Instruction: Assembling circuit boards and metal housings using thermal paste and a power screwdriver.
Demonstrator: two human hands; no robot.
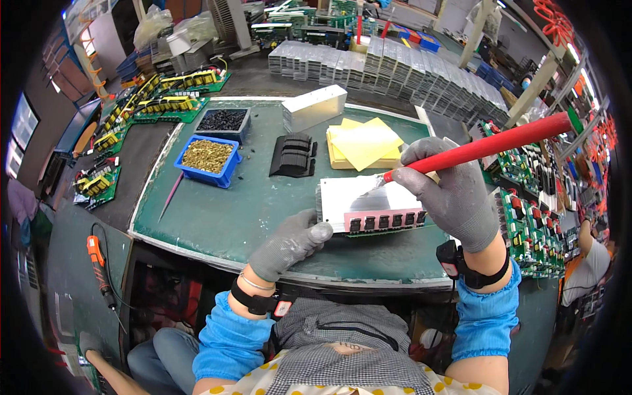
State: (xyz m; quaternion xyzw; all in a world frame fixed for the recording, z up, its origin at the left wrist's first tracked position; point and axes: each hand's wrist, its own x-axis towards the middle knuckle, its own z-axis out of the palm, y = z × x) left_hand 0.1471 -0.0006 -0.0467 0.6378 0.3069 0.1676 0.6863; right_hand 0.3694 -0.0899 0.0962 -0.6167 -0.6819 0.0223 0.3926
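A metal heat sink (339,199) with a flat pale face lies at the table's front. Along its near edge runs a pink strip (388,214) bearing a row of small black components, with a green board edge below. My left hand (288,245), in a grey glove, grips the heat sink's left end, thumb on the near corner. My right hand (459,197), gloved too, closes around a thick red-handled tool (490,145). The tool slants down to the left, its tip on the heat sink's face, where whitish paste (372,187) is smeared.
Behind the heat sink are yellow sheets (365,145), black plastic parts (293,156) and a silvery block (315,108). A blue bin (209,172) of brass-coloured screws and a dark bin (224,135) of black pieces stand left. Stacked heat sinks (388,69) line the back; circuit boards (533,227) sit right.
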